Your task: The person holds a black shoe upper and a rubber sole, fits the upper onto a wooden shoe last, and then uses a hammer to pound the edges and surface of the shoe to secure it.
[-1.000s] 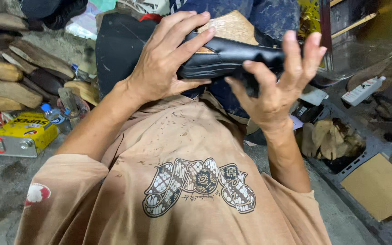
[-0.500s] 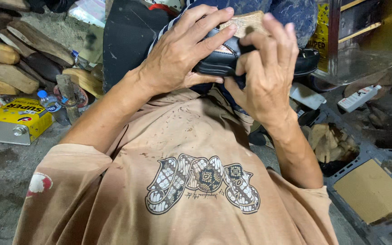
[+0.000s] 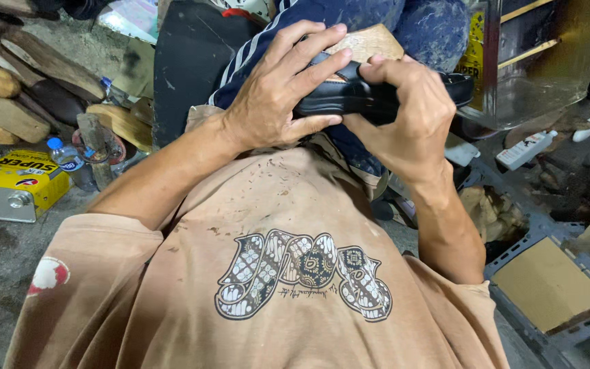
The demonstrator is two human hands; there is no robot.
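Observation:
A black shoe point(image 3: 339, 97) lies across my lap, its pale brown sole point(image 3: 367, 44) facing up. My left hand point(image 3: 278, 92) wraps over the near end of the shoe, fingers spread across the sole. My right hand point(image 3: 404, 113) grips the shoe's middle from the right, fingers curled over its black edge. Both hands press on the shoe above my tan printed shirt point(image 3: 288, 266) and blue trousers point(image 3: 431, 27).
Wooden shoe lasts point(image 3: 8, 82) are piled at the left, with a yellow metal can point(image 3: 18, 184) and a small bottle point(image 3: 66, 158) in front. A black mat point(image 3: 189, 61) lies ahead. Cardboard point(image 3: 548, 283) in a grey tray sits at the right.
My right hand has closed from spread fingers into a curled grip over the shoe. The shoe has been pulled closer to my chest and now lies lower.

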